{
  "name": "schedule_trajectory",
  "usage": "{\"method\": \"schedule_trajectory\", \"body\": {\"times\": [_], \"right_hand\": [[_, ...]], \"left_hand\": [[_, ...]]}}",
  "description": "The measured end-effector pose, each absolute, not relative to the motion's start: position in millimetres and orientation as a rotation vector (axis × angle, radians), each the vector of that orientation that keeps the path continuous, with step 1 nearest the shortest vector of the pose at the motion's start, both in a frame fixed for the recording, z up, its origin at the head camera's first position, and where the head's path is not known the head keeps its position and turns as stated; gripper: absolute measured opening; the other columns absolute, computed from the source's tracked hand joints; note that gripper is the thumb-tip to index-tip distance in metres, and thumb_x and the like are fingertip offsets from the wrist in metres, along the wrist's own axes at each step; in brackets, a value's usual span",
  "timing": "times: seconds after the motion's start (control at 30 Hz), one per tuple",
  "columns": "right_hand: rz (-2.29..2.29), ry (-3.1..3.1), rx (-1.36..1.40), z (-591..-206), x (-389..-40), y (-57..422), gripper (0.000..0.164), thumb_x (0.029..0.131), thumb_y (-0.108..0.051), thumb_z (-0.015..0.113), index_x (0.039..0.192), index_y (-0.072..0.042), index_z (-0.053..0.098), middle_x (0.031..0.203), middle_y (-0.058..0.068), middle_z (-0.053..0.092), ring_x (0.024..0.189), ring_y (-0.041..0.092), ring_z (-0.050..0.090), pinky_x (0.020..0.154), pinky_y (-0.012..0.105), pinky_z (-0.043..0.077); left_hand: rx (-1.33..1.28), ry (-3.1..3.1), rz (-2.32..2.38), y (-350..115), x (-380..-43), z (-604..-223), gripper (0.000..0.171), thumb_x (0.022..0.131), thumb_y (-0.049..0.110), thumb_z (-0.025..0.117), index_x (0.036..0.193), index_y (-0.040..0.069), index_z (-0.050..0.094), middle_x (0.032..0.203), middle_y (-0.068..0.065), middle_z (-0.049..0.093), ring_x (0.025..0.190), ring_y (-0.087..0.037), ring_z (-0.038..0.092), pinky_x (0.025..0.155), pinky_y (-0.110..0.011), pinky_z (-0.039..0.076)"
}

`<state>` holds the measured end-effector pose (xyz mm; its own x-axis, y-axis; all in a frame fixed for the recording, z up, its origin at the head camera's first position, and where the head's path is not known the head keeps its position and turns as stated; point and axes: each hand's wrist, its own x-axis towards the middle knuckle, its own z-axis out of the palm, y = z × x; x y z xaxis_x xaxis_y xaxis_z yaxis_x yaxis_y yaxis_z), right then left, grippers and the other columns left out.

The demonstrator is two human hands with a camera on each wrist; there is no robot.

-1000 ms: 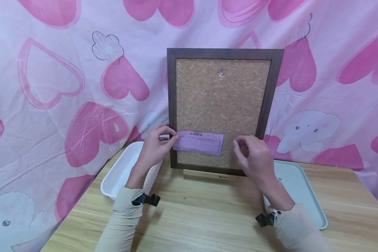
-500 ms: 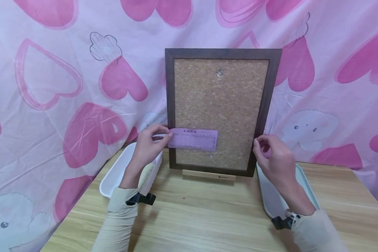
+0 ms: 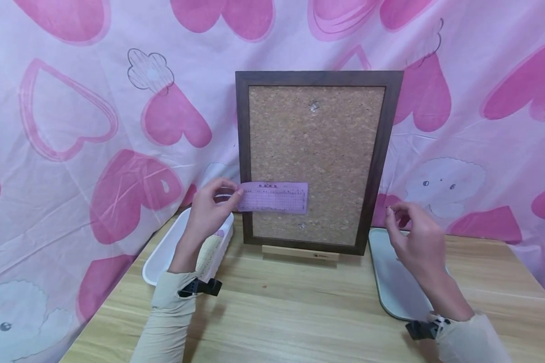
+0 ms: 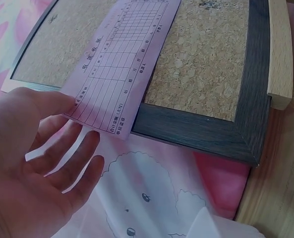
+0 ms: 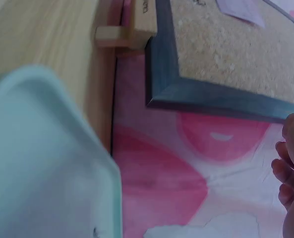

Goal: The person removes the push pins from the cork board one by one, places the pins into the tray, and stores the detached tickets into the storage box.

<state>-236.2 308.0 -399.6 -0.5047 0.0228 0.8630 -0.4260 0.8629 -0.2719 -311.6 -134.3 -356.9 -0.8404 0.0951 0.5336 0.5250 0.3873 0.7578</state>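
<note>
My left hand [image 3: 211, 206] pinches the left end of a purple printed receipt slip [image 3: 277, 197] between thumb and forefinger. The slip overlaps the lower left of a framed cork board [image 3: 318, 156]; its right end hangs in front of the cork. In the left wrist view the slip [image 4: 119, 74] crosses the dark frame, the other fingers loosely bent below it. Right of the board, over a pale green tray [image 3: 390, 297], my right hand [image 3: 418, 242] holds thumb and forefinger tips together on a tiny pale pin-like thing, mostly hidden by them.
Small clear shiny clusters sit on the cork near the top [image 3: 314, 106] and bottom [image 3: 302, 226]. A wooden stand [image 3: 300, 253] supports the board. At left a white basket [image 3: 163, 252] holds a yellowish slip [image 3: 209, 256]. A pink heart-print curtain [image 3: 95, 126] hangs behind the table.
My right hand has moved from in front of the cork out to the right, past the frame, over the tray. My left hand has drawn the slip slightly left and up.
</note>
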Motion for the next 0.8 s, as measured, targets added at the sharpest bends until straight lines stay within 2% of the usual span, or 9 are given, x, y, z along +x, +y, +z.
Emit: {"method": "schedule_trajectory", "body": {"times": [0.1, 0.33, 0.6, 0.8], "right_hand": [[0.555, -2.069, 0.266, -404, -232, 316, 0.014, 0.095, -0.005, 0.076, 0.108, 0.001, 0.073, 0.087, 0.012, 0.073, 0.075, 0.021, 0.062, 0.078, 0.002, 0.038], [0.504, -2.122, 0.205, -413, -227, 336, 0.014, 0.097, -0.009, 0.075, 0.108, -0.002, 0.071, 0.085, 0.011, 0.071, 0.075, 0.022, 0.062, 0.07, 0.006, 0.037], [0.473, -2.168, 0.151, -422, -218, 349, 0.012, 0.096, -0.011, 0.075, 0.105, -0.005, 0.069, 0.084, 0.011, 0.07, 0.075, 0.022, 0.06, 0.066, 0.005, 0.034], [0.451, -2.199, 0.132, -428, -214, 357, 0.017, 0.094, -0.009, 0.077, 0.108, -0.006, 0.069, 0.084, 0.008, 0.068, 0.075, 0.021, 0.058, 0.065, 0.005, 0.033]], "left_hand": [[-0.53, -2.254, -1.422, -136, -310, -356, 0.017, 0.1, 0.021, 0.079, 0.109, 0.006, 0.076, 0.106, -0.011, 0.078, 0.101, -0.023, 0.076, 0.096, -0.042, 0.064], [-0.533, -2.231, -1.417, -138, -307, -354, 0.016, 0.101, 0.02, 0.078, 0.107, 0.005, 0.076, 0.101, -0.013, 0.08, 0.095, -0.017, 0.075, 0.089, -0.02, 0.06], [-0.526, -2.235, -1.385, -143, -301, -352, 0.016, 0.102, 0.02, 0.077, 0.109, 0.007, 0.075, 0.1, -0.011, 0.08, 0.095, -0.017, 0.076, 0.086, -0.016, 0.06], [-0.502, -2.243, -1.324, -156, -296, -352, 0.015, 0.102, 0.02, 0.077, 0.109, 0.007, 0.075, 0.099, -0.01, 0.079, 0.091, -0.013, 0.073, 0.08, -0.014, 0.058]]}}
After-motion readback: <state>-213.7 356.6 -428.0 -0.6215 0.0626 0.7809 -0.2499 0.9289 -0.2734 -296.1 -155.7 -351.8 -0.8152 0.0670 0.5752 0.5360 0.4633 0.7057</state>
